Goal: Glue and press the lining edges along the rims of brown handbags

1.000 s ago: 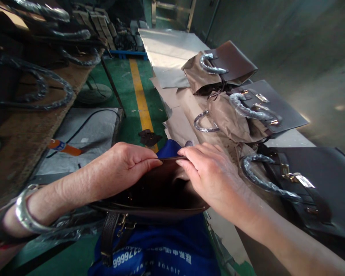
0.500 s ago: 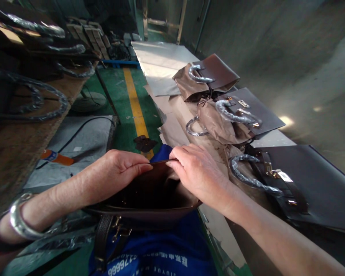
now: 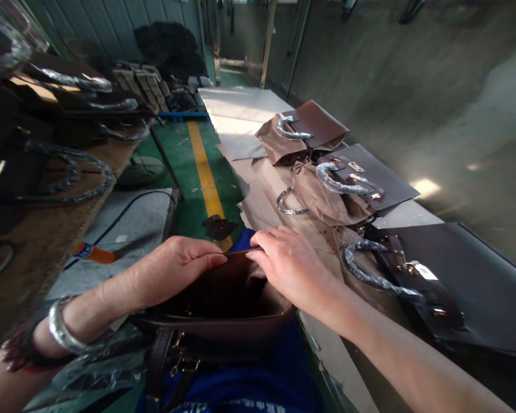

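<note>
In the head view, the left hand (image 3: 178, 268) and right hand (image 3: 290, 265) pinched a dark bag (image 3: 241, 339) by its far rim, against the blue apron (image 3: 279, 376) near the left edge of the paper-covered table (image 3: 264, 198), apparently working that rim, which seemed to call next for steady pressure.

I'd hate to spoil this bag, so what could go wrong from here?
The left hand and right hand pinch the open bag by its far rim, so it might slip if both let go. The metal bracelet behind the left hand could scratch the bag if they rub together.
</note>
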A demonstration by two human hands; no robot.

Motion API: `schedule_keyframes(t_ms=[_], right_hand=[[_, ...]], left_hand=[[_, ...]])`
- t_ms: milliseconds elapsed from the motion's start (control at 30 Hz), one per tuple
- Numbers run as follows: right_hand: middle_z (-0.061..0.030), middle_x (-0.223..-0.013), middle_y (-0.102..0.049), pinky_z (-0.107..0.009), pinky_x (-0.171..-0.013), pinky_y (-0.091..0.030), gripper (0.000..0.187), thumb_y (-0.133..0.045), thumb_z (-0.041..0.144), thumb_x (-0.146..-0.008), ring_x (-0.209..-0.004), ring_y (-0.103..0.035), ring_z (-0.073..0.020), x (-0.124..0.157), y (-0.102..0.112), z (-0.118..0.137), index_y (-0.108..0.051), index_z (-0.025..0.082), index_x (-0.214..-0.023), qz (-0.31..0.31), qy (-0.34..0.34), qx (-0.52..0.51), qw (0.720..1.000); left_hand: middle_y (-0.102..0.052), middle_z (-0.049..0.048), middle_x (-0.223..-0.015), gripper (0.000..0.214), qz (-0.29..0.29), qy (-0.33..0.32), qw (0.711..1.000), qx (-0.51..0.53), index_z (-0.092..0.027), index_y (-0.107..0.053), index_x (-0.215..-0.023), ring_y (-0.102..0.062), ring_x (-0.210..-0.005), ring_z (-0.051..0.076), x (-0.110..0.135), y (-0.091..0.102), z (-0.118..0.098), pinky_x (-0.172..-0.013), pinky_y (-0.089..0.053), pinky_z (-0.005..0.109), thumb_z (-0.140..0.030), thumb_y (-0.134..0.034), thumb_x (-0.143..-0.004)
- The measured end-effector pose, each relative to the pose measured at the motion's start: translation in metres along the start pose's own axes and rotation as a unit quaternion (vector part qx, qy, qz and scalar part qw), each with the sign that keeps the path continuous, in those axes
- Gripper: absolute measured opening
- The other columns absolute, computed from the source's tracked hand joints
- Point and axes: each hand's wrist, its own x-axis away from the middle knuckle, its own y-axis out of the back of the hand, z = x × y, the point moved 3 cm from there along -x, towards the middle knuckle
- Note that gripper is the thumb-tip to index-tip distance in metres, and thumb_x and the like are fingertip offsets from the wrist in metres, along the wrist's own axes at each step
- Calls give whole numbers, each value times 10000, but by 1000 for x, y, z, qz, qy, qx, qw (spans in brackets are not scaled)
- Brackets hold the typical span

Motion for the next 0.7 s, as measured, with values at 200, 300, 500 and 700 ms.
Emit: schedule_keyframes(t_ms=[200, 300, 500, 700], right_hand=[[-39, -825, -629, -315, -761, -377, 62, -620, 222, -845, -840, -562, -198, 1, -1, -2, -616, 171, -881, -13, -7, 7, 1000], [-41, -823, -632, -322, -753, -376, 58, -617, 226, -848, -844, -565, -203, 2, -2, -1, -616, 174, -873, -14, -3, 5, 1000], [-45, -853, -643, -334, -773, -391, 84, -636, 204, -832, -872, -574, -212, 1, 0, 2, -621, 161, -904, -9, -6, 0, 1000], [-40, -811, -639, -321, -734, -380, 65, -610, 226, -853, -830, -574, -201, -3, 1, 1, -643, 177, -880, 28, -5, 15, 999]], left_hand=[[-605, -35, -658, 323, -12, -22, 1000, 8, -172, -626, -690, -519, -639, 105, 1, 1, -3, -595, -395, 192, -349, -423, -868], [-604, -36, -655, 321, -16, -14, 1000, 15, -176, -632, -693, -517, -630, 106, 1, 1, 0, -578, -395, 191, -363, -431, -861], [-580, -38, -617, 323, -19, -13, 1000, 6, -171, -641, -700, -500, -605, 100, -1, 1, 2, -556, -380, 184, -370, -441, -857], [-530, -42, -581, 333, -16, -31, 999, 6, -157, -627, -666, -457, -573, 89, -4, 1, 4, -530, -357, 179, -375, -449, -844]])
